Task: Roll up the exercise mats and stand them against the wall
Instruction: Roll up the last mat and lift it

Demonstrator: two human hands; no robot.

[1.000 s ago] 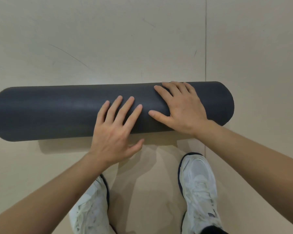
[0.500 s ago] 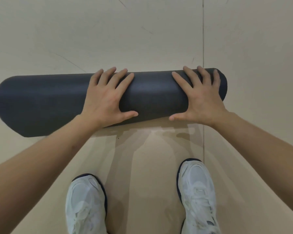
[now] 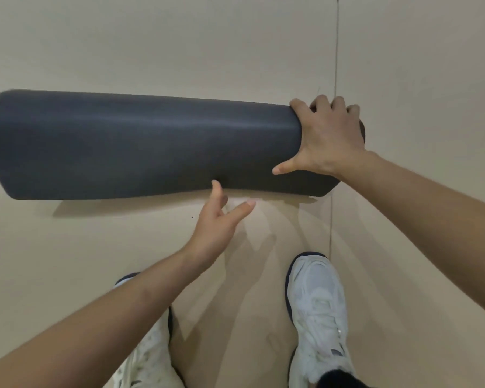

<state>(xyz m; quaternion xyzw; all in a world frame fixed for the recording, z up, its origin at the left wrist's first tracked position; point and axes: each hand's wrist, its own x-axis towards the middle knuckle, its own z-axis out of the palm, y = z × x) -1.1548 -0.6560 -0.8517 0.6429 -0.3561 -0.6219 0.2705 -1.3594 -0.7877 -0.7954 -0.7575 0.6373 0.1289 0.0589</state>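
A dark grey exercise mat (image 3: 140, 147), fully rolled into a thick cylinder, lies crosswise on the beige floor in front of me. My right hand (image 3: 329, 135) wraps over the roll near its right end, fingers curled over the far side and thumb stretched along the near side. That right end looks slightly raised off the floor. My left hand (image 3: 219, 219) hovers just below the roll's near edge, fingers apart, one fingertip touching the mat's lower side and nothing held.
The floor (image 3: 179, 46) is pale beige with a thin seam (image 3: 335, 65) running away from me on the right. My two white sneakers, the left shoe (image 3: 149, 357) and the right shoe (image 3: 317, 312), stand just behind the roll.
My right hand has slid to the roll's right end and closed around it. My left hand has come off the top of the mat and dropped to its near edge.
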